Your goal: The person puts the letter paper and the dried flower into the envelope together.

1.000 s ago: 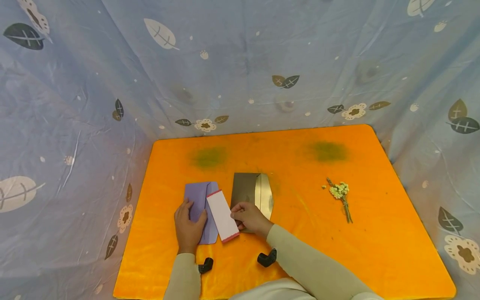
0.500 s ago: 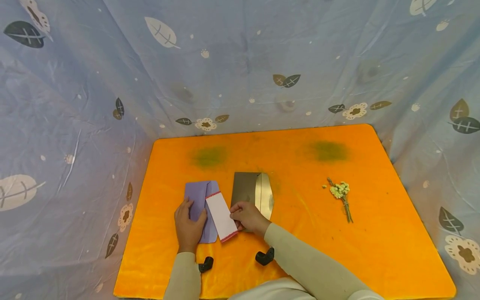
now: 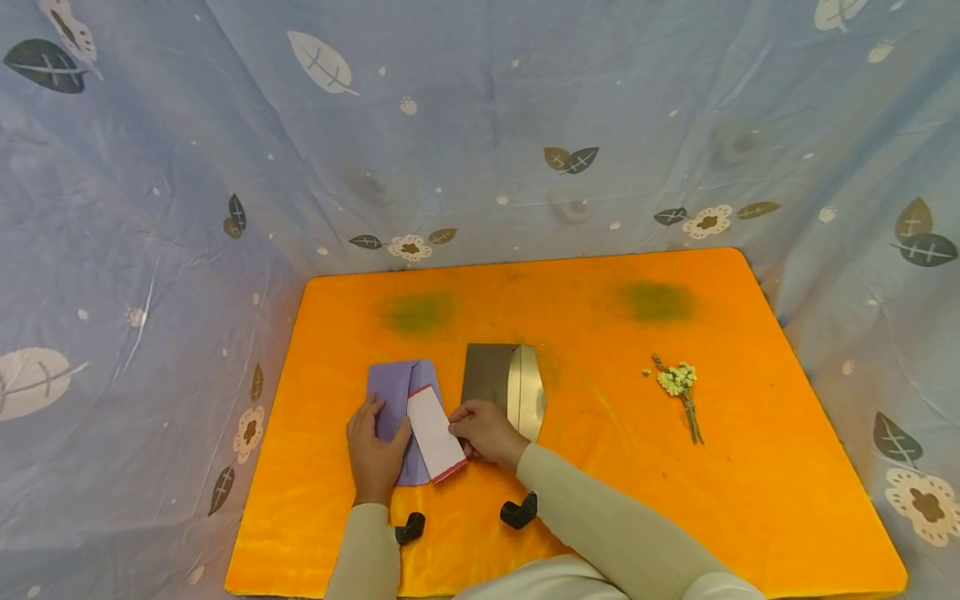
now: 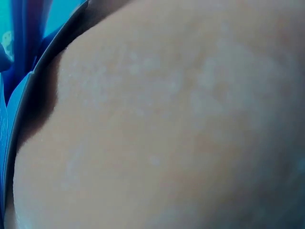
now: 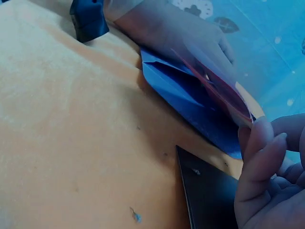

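My left hand (image 3: 375, 454) lies over a purple envelope (image 3: 392, 379), fingers at its left side and thumb at its opening. The envelope's mouth gapes a little in the right wrist view. Between thumb and fingers my right hand (image 3: 486, 432) pinches the right edge of a white folded card (image 3: 435, 429) with red ends. The card slants, its upper-left part at the envelope's opening; how far it reaches inside is hidden. Partly under my right hand lies a dark envelope (image 3: 487, 371) with a shiny gold flap (image 3: 532, 392). My palm (image 4: 157, 114) fills most of the left wrist view.
A small bunch of dried flowers (image 3: 678, 381) with tied stems lies at the right on the orange cloth-covered table (image 3: 585, 333). A small loose bit (image 3: 646, 372) sits beside it. Patterned blue-grey curtains (image 3: 480, 150) stand around the table.
My right hand has moved slightly left with the white card, bringing its upper edge further over the purple envelope's opening. My left hand has stayed almost still.
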Action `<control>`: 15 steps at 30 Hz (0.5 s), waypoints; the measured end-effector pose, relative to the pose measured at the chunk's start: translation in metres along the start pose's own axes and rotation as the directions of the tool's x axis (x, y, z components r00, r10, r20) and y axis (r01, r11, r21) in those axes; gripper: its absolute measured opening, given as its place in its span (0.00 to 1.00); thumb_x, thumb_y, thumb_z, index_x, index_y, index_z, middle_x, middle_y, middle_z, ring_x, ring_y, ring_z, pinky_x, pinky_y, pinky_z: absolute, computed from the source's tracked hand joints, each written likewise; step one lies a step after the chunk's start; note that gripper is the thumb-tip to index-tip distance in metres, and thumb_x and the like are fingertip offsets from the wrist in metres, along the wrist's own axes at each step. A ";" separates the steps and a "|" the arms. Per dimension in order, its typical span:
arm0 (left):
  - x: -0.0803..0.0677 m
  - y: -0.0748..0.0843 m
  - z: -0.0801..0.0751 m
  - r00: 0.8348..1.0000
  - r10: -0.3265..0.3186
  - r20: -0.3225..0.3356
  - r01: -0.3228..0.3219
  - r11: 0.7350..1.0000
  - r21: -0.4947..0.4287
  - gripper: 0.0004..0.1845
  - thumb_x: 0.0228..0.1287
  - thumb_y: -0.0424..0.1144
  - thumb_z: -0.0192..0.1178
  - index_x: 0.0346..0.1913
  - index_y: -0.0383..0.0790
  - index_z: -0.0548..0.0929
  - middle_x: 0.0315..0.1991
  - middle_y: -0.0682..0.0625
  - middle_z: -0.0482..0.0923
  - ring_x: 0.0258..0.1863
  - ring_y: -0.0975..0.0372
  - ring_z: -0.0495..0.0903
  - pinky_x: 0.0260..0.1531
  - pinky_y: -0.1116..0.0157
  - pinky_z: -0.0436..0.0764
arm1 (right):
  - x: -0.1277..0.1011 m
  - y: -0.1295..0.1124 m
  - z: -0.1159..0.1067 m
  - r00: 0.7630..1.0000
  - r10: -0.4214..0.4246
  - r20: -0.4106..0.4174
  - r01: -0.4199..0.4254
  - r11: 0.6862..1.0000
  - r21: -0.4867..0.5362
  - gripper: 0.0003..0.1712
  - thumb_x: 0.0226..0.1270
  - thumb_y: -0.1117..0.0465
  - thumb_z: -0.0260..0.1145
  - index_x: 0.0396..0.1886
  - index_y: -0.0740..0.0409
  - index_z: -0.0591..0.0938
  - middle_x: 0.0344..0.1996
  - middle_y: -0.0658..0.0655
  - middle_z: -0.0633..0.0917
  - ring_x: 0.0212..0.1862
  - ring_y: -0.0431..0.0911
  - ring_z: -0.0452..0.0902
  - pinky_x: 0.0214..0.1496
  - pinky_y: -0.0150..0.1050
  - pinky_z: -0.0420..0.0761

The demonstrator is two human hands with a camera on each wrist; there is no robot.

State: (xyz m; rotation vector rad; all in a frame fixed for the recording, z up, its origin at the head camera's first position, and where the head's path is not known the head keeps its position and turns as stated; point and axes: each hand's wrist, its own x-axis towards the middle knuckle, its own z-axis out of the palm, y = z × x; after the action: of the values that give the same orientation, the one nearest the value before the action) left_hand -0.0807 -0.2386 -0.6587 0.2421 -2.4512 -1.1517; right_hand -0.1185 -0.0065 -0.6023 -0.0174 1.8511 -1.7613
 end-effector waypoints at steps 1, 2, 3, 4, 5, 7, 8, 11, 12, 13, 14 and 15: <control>0.000 0.000 0.000 1.000 -0.004 0.001 0.004 1.000 0.002 0.31 0.62 0.39 0.79 0.66 0.32 0.84 0.76 0.40 0.74 0.74 0.43 0.68 0.73 0.41 0.67 | 0.001 0.000 0.001 1.000 0.000 0.003 0.000 1.000 0.000 0.08 0.77 0.67 0.69 0.49 0.67 0.84 0.23 0.56 0.81 0.18 0.43 0.73 0.23 0.32 0.76; 0.000 0.000 0.000 1.000 -0.009 0.002 0.009 1.000 0.004 0.31 0.63 0.39 0.79 0.67 0.32 0.84 0.76 0.40 0.74 0.74 0.43 0.68 0.73 0.41 0.67 | 0.002 0.000 0.002 1.000 0.003 0.006 -0.003 1.000 -0.001 0.08 0.76 0.67 0.70 0.49 0.67 0.84 0.24 0.57 0.81 0.18 0.43 0.73 0.23 0.32 0.77; 0.000 0.000 0.000 1.000 -0.013 0.004 0.013 1.000 0.007 0.31 0.63 0.40 0.79 0.67 0.32 0.84 0.76 0.40 0.74 0.74 0.43 0.68 0.73 0.41 0.67 | 0.003 0.000 0.003 1.000 0.003 0.009 -0.003 1.000 -0.003 0.08 0.76 0.67 0.69 0.49 0.68 0.84 0.24 0.57 0.81 0.19 0.43 0.74 0.23 0.31 0.78; 0.000 0.000 -0.001 1.000 -0.018 0.007 0.018 1.000 0.008 0.31 0.63 0.40 0.79 0.67 0.32 0.84 0.76 0.40 0.74 0.74 0.43 0.68 0.74 0.41 0.67 | 0.003 0.000 0.004 1.000 0.003 0.012 -0.003 1.000 -0.004 0.08 0.76 0.68 0.69 0.49 0.68 0.84 0.23 0.58 0.82 0.19 0.43 0.75 0.23 0.31 0.78; 0.000 0.000 -0.001 1.000 -0.020 0.010 0.020 1.000 0.010 0.31 0.64 0.40 0.79 0.67 0.32 0.83 0.76 0.40 0.74 0.74 0.43 0.67 0.74 0.41 0.67 | 0.004 0.000 0.005 1.000 0.007 0.016 -0.007 1.000 -0.004 0.08 0.77 0.68 0.69 0.49 0.68 0.84 0.23 0.59 0.82 0.19 0.44 0.75 0.23 0.32 0.79; 0.000 0.001 -0.001 1.000 -0.024 0.013 0.024 1.000 0.008 0.31 0.64 0.41 0.79 0.68 0.32 0.83 0.76 0.40 0.74 0.74 0.43 0.67 0.73 0.40 0.67 | 0.006 -0.001 0.005 1.000 0.012 0.024 -0.012 1.000 -0.004 0.08 0.77 0.68 0.68 0.50 0.68 0.83 0.24 0.61 0.83 0.21 0.45 0.77 0.25 0.32 0.81; 0.000 0.001 -0.001 1.000 -0.023 0.013 0.023 1.000 0.007 0.32 0.64 0.41 0.79 0.68 0.32 0.83 0.76 0.40 0.74 0.75 0.43 0.67 0.74 0.40 0.66 | 0.007 -0.001 0.006 1.000 0.013 0.026 -0.013 1.000 -0.004 0.08 0.77 0.68 0.68 0.50 0.68 0.83 0.24 0.62 0.83 0.21 0.45 0.77 0.25 0.33 0.82; 0.000 0.001 -0.001 1.000 -0.018 0.010 0.018 1.000 0.002 0.32 0.64 0.41 0.79 0.67 0.32 0.83 0.76 0.40 0.74 0.74 0.43 0.67 0.74 0.40 0.66 | 0.011 -0.003 0.008 1.000 0.012 0.027 -0.011 1.000 -0.009 0.07 0.78 0.68 0.68 0.49 0.68 0.83 0.23 0.62 0.83 0.22 0.46 0.78 0.26 0.34 0.83; 0.000 0.001 -0.001 1.000 -0.016 0.007 0.016 1.000 0.002 0.31 0.64 0.40 0.79 0.67 0.32 0.83 0.76 0.40 0.74 0.74 0.43 0.67 0.74 0.40 0.66 | 0.011 -0.004 0.008 1.000 0.008 0.026 -0.008 1.000 -0.011 0.07 0.78 0.68 0.68 0.49 0.67 0.83 0.23 0.62 0.83 0.22 0.47 0.78 0.26 0.35 0.84; 0.001 0.001 -0.001 1.000 -0.014 0.004 0.014 1.000 -0.001 0.31 0.64 0.40 0.79 0.67 0.32 0.83 0.76 0.40 0.74 0.74 0.43 0.68 0.73 0.40 0.67 | 0.012 -0.005 0.009 1.000 0.004 0.025 -0.004 1.000 -0.015 0.06 0.78 0.68 0.68 0.48 0.67 0.83 0.23 0.62 0.82 0.22 0.47 0.78 0.26 0.35 0.84; 0.001 0.001 -0.001 1.000 -0.014 0.001 0.014 1.000 -0.003 0.31 0.63 0.40 0.79 0.67 0.32 0.83 0.76 0.40 0.74 0.74 0.43 0.68 0.73 0.40 0.67 | 0.013 -0.006 0.010 1.000 -0.001 0.025 0.001 1.000 -0.018 0.06 0.78 0.68 0.68 0.48 0.67 0.83 0.22 0.62 0.82 0.21 0.47 0.78 0.26 0.36 0.84; 0.000 0.002 -0.001 1.000 -0.013 -0.002 0.013 1.000 -0.006 0.31 0.63 0.40 0.79 0.67 0.32 0.84 0.76 0.40 0.74 0.74 0.43 0.68 0.73 0.40 0.67 | 0.014 -0.008 0.011 1.000 -0.006 0.025 0.006 1.000 -0.023 0.05 0.78 0.68 0.68 0.47 0.67 0.83 0.22 0.61 0.82 0.21 0.48 0.78 0.26 0.36 0.84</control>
State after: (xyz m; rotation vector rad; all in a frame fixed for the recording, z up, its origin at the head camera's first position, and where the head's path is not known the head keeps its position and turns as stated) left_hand -0.0806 -0.2385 -0.6567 0.2579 -2.4470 -1.1637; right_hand -0.1289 -0.0229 -0.6006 -0.0538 1.8558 -1.7359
